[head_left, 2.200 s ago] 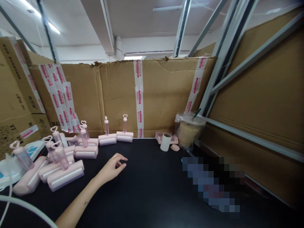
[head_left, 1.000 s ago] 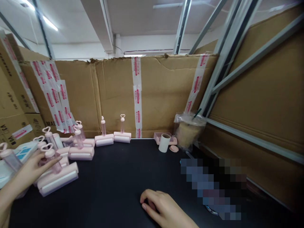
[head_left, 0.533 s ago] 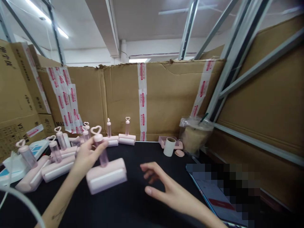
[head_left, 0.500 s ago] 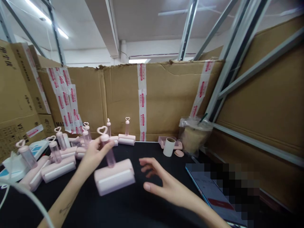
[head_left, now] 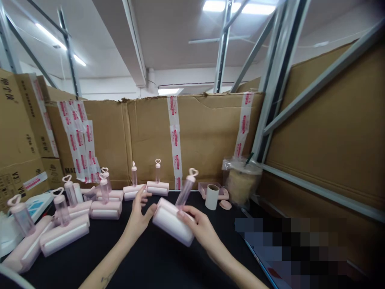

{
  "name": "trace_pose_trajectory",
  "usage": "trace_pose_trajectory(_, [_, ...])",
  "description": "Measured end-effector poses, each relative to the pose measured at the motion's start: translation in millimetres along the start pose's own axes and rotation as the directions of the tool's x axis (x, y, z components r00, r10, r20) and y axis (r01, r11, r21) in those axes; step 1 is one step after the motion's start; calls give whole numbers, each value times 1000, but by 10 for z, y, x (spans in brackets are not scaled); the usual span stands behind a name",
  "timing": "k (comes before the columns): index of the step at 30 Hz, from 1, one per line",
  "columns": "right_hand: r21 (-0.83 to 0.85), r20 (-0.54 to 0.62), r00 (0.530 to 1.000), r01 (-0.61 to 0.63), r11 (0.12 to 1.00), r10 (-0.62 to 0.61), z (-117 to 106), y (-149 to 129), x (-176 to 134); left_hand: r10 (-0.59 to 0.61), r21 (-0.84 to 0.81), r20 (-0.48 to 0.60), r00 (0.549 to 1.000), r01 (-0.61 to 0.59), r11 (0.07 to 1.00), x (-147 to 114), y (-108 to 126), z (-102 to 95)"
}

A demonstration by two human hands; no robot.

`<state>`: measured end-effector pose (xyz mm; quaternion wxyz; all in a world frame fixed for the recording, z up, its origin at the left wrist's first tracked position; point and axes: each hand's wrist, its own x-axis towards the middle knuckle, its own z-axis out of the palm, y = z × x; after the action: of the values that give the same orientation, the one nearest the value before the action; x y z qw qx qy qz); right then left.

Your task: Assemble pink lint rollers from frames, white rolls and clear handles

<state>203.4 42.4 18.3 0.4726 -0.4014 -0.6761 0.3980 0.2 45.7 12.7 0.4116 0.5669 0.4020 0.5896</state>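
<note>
A pink lint roller (head_left: 176, 221) with a white paper roll and a clear handle topped by a heart loop is tilted above the black table. My right hand (head_left: 200, 224) grips it near the base of the handle, thumb on the roll's front. At its left end is my left hand (head_left: 140, 210), fingers spread, the thumb close to the roller's edge; whether it touches, I cannot tell. Behind my left hand stand two similar rollers, a left one (head_left: 134, 192) and a right one (head_left: 157, 188). More stand on the left, among them a near roller (head_left: 64, 235).
A loose paper roll (head_left: 212, 197), a pink tray-like part (head_left: 222, 193) and a round pink cap (head_left: 225, 205) lie at the back right. Beside them stands a bagged drink cup (head_left: 242, 182). A phone-like device (head_left: 261, 261) is at right. A cardboard wall (head_left: 207, 136) closes the back.
The lint roller has passed from my left hand to my right, moving right and tilting. My left hand has let go of the handle. The view has shifted slightly.
</note>
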Motion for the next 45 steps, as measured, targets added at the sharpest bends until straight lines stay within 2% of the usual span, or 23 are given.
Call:
trace_pose_trajectory(2, [39, -79, 997, -15, 999, 18, 67, 54, -22, -106, -143, 82, 991, 117, 983, -124, -189, 101])
trace_pose_trajectory(4, [65, -110, 993, -29, 997, 36, 132, 77, -68, -177, -199, 183, 967, 213, 957, -236, -303, 226])
trace_pose_trajectory(6, [90, -47, 998, -38, 995, 43, 163, 63, -112, -216, -253, 216, 952, 268, 929, -293, -323, 295])
trace_pose_trajectory(9, [163, 82, 993, -94, 982, 81, 116, -9, -122, -212, -326, 154, 965, 252, 911, -267, -237, 237])
trace_pose_trajectory(12, [242, 122, 982, -169, 955, 143, -13, -76, -64, -192, -273, 111, 975, 216, 937, -193, -150, 104])
trace_pose_trajectory(14, [252, 222, 969, -168, 953, 112, -106, -95, -10, -199, -224, 93, 976, 215, 951, -160, -141, 47])
trace_pose_trajectory(16, [268, 376, 925, -165, 949, 55, -177, -96, 35, -209, -195, 74, 975, 219, 956, -143, -162, 25])
trace_pose_trajectory(18, [332, 488, 872, -236, 913, 48, -212, -90, 60, -225, -154, 84, 971, 236, 959, -137, -189, 26])
trace_pose_trajectory(21, [386, 551, 816, -434, 814, 174, -194, -76, 50, -223, -72, 127, 966, 233, 970, -134, -190, 42])
trace_pose_trajectory(23, [316, 547, 793, -492, 811, 268, -146, -60, 20, -189, -14, 153, 970, 194, 981, -134, -163, 50])
trace_pose_trajectory(25, [215, 536, 783, -489, 845, 316, -84, -35, -15, -149, 34, 183, 972, 145, 989, -138, -135, 51])
trace_pose_trajectory(30, [127, 517, 795, -438, 890, 317, 57, 63, -55, -119, 124, 239, 964, 91, 988, -143, -148, 9])
trace_pose_trajectory(34, [113, 492, 828, -367, 923, 269, 91, 123, -40, -106, 162, 228, 968, 69, 984, -108, -166, -55])
trace_pose_trajectory(39, [123, 488, 850, -291, 949, 198, 88, 130, -13, -90, 130, 207, 974, 64, 989, -100, -53, -61])
trace_pose_trajectory(42, [124, 468, 864, -271, 954, 185, 87, 97, -19, -87, 70, 171, 981, 76, 995, -107, 10, -82])
trace_pose_trajectory(45, [127, 435, 883, -253, 959, 175, 57, 31, -26, -84, -19, 41, 996, 85, 996, -54, 29, -238])
